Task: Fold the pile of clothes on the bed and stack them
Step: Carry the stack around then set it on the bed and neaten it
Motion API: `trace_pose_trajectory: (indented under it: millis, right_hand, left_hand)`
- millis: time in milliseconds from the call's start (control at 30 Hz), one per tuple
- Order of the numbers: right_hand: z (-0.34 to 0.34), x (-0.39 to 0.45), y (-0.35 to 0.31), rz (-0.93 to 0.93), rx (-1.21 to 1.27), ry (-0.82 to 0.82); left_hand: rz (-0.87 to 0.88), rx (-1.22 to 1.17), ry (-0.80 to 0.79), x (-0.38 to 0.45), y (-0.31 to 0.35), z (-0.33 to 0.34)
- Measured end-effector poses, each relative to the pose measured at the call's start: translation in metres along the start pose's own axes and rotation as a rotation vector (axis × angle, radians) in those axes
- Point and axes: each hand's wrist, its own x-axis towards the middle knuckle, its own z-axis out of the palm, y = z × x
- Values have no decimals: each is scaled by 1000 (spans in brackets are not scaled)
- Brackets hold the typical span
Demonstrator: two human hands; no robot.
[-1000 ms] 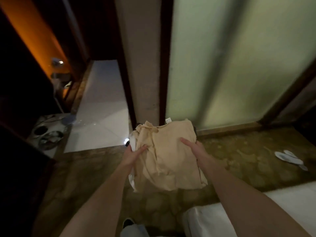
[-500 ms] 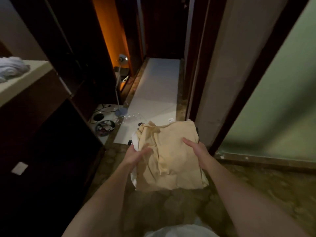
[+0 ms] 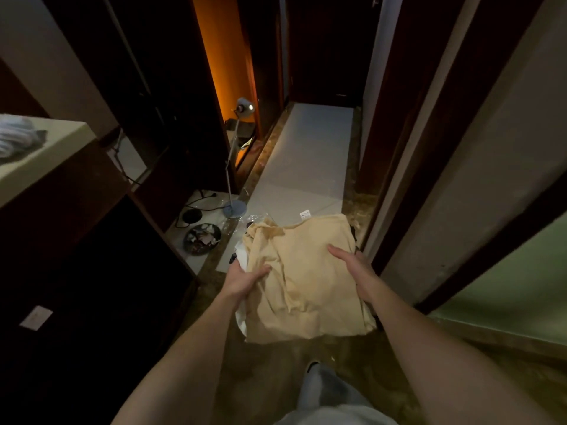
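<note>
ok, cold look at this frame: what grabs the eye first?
The folded cream garment at centre, carried in the air on top of a small stack, with the left hand gripping its left edge and the right hand holding its right side, thumb on top. Next, the orange-lit wall panel at top centre, with a small floor lamp below it. A dish of scraps sits on the pale floor tile left of the stack.

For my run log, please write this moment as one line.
stage: carrying | load: folded clothes stack, beige on top | left hand: grip on stack edge | right hand: grip on stack edge | below: floor
</note>
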Motion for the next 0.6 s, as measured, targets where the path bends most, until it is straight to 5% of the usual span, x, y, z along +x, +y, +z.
trace_pose_trajectory:
  millis: [600]
  right_hand:
    - [68, 234, -155, 55, 26, -50]
  left_hand:
    - [-19, -36, 6, 268, 130, 1]
